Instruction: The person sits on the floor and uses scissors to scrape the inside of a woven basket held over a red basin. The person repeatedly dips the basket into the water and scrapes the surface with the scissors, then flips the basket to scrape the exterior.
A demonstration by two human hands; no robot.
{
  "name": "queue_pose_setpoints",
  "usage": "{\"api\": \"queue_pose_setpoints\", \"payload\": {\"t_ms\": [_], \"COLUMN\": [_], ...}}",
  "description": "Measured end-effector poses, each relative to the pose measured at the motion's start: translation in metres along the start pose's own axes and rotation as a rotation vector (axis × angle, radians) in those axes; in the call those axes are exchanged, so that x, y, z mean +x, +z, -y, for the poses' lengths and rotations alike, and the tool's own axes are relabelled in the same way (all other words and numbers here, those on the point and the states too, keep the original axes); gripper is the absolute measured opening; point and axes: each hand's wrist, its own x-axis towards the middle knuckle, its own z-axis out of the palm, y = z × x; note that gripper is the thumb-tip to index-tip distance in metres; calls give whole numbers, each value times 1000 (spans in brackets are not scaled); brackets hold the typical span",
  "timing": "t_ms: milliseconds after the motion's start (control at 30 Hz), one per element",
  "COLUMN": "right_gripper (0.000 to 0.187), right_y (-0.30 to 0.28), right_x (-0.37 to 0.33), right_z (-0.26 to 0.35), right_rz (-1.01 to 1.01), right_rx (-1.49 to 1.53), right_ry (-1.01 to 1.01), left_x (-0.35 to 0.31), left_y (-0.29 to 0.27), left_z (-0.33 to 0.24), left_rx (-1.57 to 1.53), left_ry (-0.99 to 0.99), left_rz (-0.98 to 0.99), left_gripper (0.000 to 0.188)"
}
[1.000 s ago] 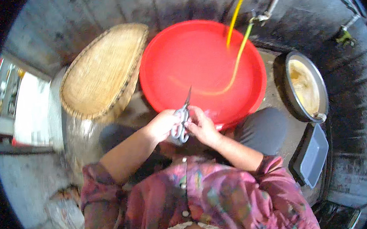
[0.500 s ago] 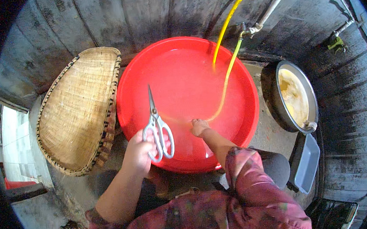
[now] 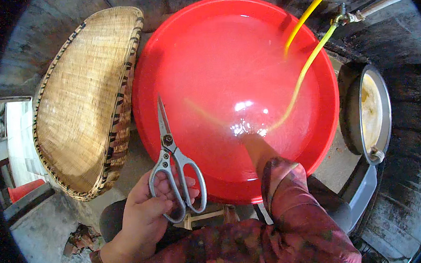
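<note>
My left hand [image 3: 149, 198] grips a pair of scissors [image 3: 198, 177] by the grey handles, blades pointing away from me over the rim of a large red tub [image 3: 160, 61]. The two blades lie slightly apart. Water fills the tub. My right hand [image 3: 251, 137] is plunged into it near the middle; the fingers are hidden under the splashing surface. Beside that hand a yellow hose [image 3: 300, 92] enters the water and runs on beneath it.
A woven bamboo basket [image 3: 82, 107] leans left of the tub. To the right stand a metal basin [image 3: 387, 110] with cloudy yellowish contents and a grey plastic tray [image 3: 363, 201]. A tap [image 3: 341, 18] feeds the hose; a second yellow hose [image 3: 310, 12] arches into the tub.
My right hand has gone from the water's surface down into it, raising a splash. The view has shifted closer to the tub, and the scissors appear lower and nearer to me.
</note>
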Motion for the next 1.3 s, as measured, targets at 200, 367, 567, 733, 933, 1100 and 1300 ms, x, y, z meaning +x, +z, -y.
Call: {"api": "queue_pose_setpoints", "payload": {"t_ms": [200, 367, 567, 733, 933, 1100, 1300], "right_gripper": [41, 22, 16, 17, 42, 51, 68], "right_y": [-10, -37, -68, -73, -77, -190, -359], "right_x": [-22, -85, -128, -136, -119, -103, -127], "right_z": [8, 5, 29, 35, 17, -53, -178], "right_rz": [-41, -429, -504, -623, -303, -704, -1117], "right_rx": [95, 108, 208, 265, 61, -232, -114], "right_ry": [-88, -405, -449, -472, -349, -193, 262], "left_x": [1, 0, -9, -13, -11, -13, -5], "left_y": [-3, -10, -22, -27, -26, -12, -6], "left_z": [2, 8, 11, 9, 10, 10, 7], "left_rx": [-20, -26, -9, -11, -11, -47, 32], "left_ry": [55, 132, 182, 208, 183, 138, 22], "left_rz": [-48, -50, 0, -13, 42, 2, -65], "left_gripper": [59, 51, 49, 48, 49, 53, 59]}}
